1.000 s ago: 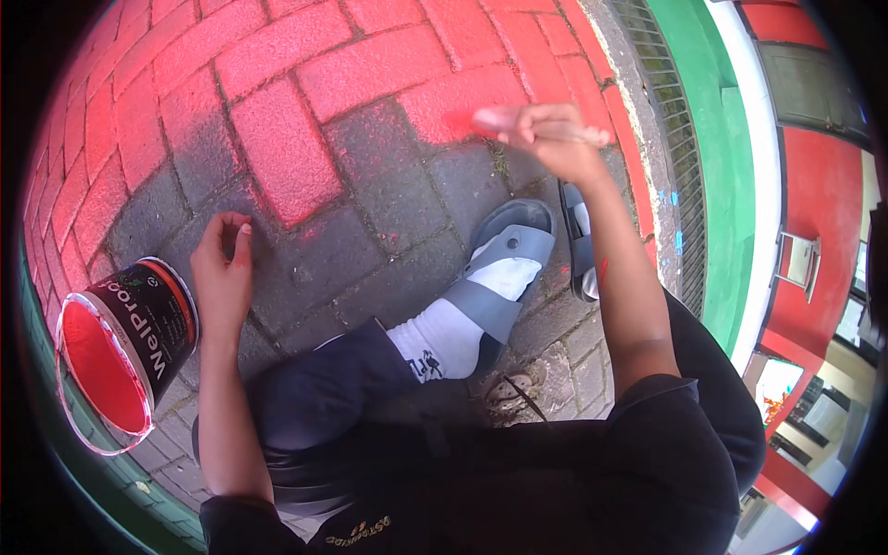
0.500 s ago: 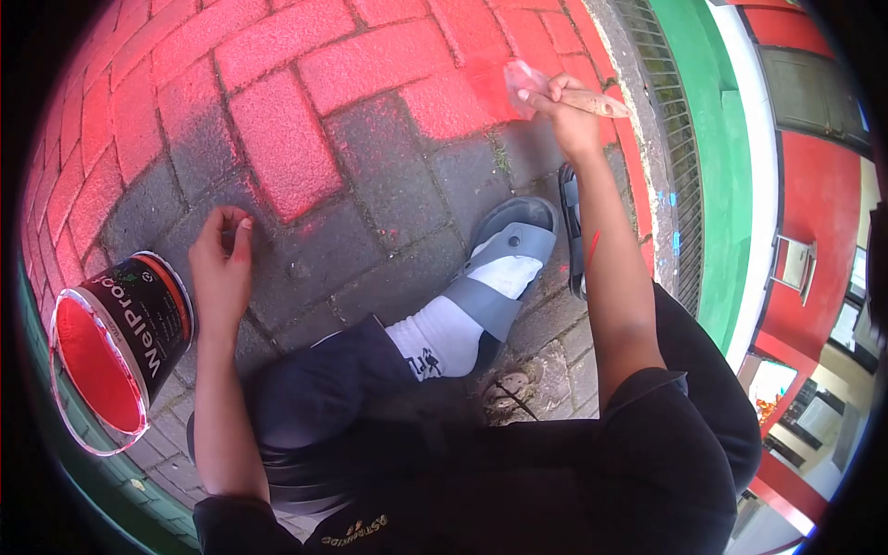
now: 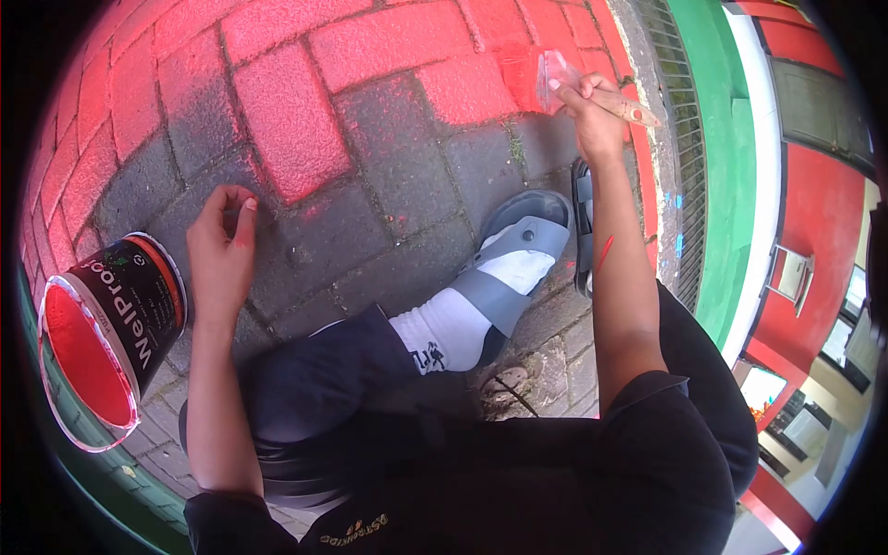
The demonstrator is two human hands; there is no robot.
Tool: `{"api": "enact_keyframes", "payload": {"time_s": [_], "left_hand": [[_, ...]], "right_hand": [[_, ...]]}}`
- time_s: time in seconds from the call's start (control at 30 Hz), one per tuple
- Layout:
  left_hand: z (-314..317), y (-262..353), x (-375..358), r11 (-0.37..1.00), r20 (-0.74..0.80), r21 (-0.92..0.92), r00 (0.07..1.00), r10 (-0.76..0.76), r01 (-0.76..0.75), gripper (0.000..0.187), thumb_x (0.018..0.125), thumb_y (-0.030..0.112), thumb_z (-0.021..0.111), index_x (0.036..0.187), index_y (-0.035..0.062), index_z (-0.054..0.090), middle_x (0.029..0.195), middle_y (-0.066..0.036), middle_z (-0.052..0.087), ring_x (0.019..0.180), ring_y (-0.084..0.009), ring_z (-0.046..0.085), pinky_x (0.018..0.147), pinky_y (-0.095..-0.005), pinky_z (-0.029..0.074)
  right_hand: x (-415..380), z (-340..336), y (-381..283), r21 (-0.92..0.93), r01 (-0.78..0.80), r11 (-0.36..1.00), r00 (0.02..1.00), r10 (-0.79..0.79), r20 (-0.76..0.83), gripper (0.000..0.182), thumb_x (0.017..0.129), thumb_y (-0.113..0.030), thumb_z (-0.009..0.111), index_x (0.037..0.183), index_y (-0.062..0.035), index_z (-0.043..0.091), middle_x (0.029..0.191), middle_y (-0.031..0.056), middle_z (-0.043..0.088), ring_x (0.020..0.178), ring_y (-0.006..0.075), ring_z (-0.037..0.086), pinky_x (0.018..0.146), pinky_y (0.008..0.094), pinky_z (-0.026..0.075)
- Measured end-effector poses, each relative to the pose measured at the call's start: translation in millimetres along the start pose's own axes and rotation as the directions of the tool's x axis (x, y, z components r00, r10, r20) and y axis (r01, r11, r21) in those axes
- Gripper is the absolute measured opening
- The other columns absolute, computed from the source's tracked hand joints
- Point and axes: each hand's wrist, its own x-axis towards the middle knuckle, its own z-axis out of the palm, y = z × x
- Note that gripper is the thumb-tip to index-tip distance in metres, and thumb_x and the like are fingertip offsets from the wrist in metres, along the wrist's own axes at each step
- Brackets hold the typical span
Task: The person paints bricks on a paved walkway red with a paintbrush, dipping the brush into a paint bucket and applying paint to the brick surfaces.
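Observation:
A paintbrush with a wooden handle is in my right hand, its bristle end on the red-painted paving at the upper middle. My left hand hangs over unpainted grey pavers, fingers curled with a gap between thumb and forefinger and nothing in them. Left of that hand stands a black bucket, tilted in view, with red paint inside and a wire handle smeared with paint. A red paint streak marks my right forearm.
My foot in a white sock and grey sandal rests on the pavers near the middle. Another sandal shows beside my right forearm. A metal drain grate, a green strip and a red wall lie to the right.
My right hand and the brush have moved slightly right and down in view. The pavers have shifted a little upward, and the bucket a little left. My left hand keeps nearly the same pose.

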Motion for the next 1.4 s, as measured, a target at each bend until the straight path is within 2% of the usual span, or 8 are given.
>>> {"api": "enact_keyframes", "payload": {"time_s": [0.2,0.57,0.6,0.77,0.93,1.27,1.33,1.4], "left_hand": [[1,-1,0,1.000,0.007,-0.007,1.000,0.001,-0.001,0.013,0.099,0.013,0.061,0.101,0.0003,0.063,0.081,-0.001,0.060,0.071,-0.0065,0.049,0.064,-0.0257,0.041],[1,-6,-3,0.999,0.023,-0.036,0.999,-0.030,0.031,0.014,0.099,0.013,0.062,0.101,-0.0008,0.062,0.084,-0.002,0.061,0.075,-0.0070,0.052,0.067,-0.0256,0.043],[2,-8,-1,0.999,0.003,-0.032,0.999,0.042,-0.042,0.016,0.097,0.014,0.062,0.101,-0.0014,0.063,0.084,-0.007,0.064,0.071,-0.0106,0.057,0.066,-0.0286,0.045],[9,-22,1,0.988,-0.058,-0.032,0.987,0.152,-0.154,0.019,0.098,0.016,0.062,0.104,-0.0019,0.061,0.086,-0.005,0.063,0.070,-0.0077,0.052,0.065,-0.0273,0.044],[6,-17,-3,0.995,-0.059,-0.013,0.994,0.097,-0.098,0.019,0.096,0.016,0.063,0.105,-0.0008,0.062,0.086,-0.008,0.066,0.064,-0.0116,0.053,0.061,-0.0298,0.044],[-2,-2,-1,0.985,-0.106,-0.089,0.985,0.139,-0.148,0.017,0.093,0.013,0.063,0.103,-0.0001,0.063,0.083,-0.011,0.067,0.058,-0.0140,0.052,0.056,-0.0330,0.042],[-2,-5,-4,0.985,-0.111,-0.094,0.985,0.131,-0.142,0.017,0.093,0.013,0.063,0.103,-0.0002,0.063,0.081,-0.012,0.067,0.058,-0.0141,0.052,0.056,-0.0332,0.042],[-2,-8,-3,0.986,-0.140,-0.013,0.976,0.164,-0.168,0.023,0.089,0.017,0.062,0.103,-0.0010,0.066,0.096,-0.021,0.071,0.091,-0.0411,0.069,0.080,-0.0463,0.054]], "right_hand": [[-1,10,-6,-0.092,0.079,0.993,0.947,-0.104,-0.305,0.034,0.080,-0.001,0.079,0.072,-0.0130,0.048,0.073,-0.0021,0.059,0.062,0.0083,0.057,0.057,0.0251,0.045],[31,-6,-16,-0.449,0.415,0.791,0.907,-0.399,0.134,0.032,0.083,-0.004,0.077,0.067,-0.0094,0.051,0.076,0.0030,0.069,0.068,0.0083,0.063,0.060,0.0265,0.050],[14,12,-45,-0.604,0.041,0.796,0.995,0.023,0.098,0.029,0.083,-0.001,0.076,0.066,-0.0061,0.053,0.085,0.0034,0.073,0.081,0.0085,0.067,0.071,0.0258,0.053],[-38,64,-54,-0.385,0.406,0.829,0.803,-0.122,0.583,0.033,0.080,-0.008,0.082,0.064,-0.0079,0.053,0.083,0.0000,0.070,0.078,0.0049,0.061,0.066,0.0239,0.050],[0,65,-36,-0.255,-0.087,0.963,0.968,0.141,0.205,0.029,0.081,-0.001,0.078,0.075,-0.0099,0.050,0.081,-0.0009,0.059,0.070,0.0110,0.059,0.059,0.0267,0.049],[-60,126,-72,-0.588,0.419,0.691,0.890,-0.186,0.416,0.027,0.082,0.006,0.071,0.082,-0.0106,0.049,0.080,0.0044,0.064,0.068,0.0149,0.065,0.057,0.0323,0.056],[-44,116,-72,0.011,-0.055,0.998,0.966,0.051,0.254,0.026,0.083,0.004,0.071,0.082,-0.0111,0.050,0.080,0.0042,0.064,0.069,0.0146,0.065,0.056,0.0330,0.055],[-19,87,-46,-0.053,-0.123,0.991,0.972,0.131,0.194,0.027,0.083,0.003,0.072,0.082,-0.0119,0.049,0.082,0.0042,0.065,0.070,0.0153,0.066,0.056,0.0326,0.055]]}}
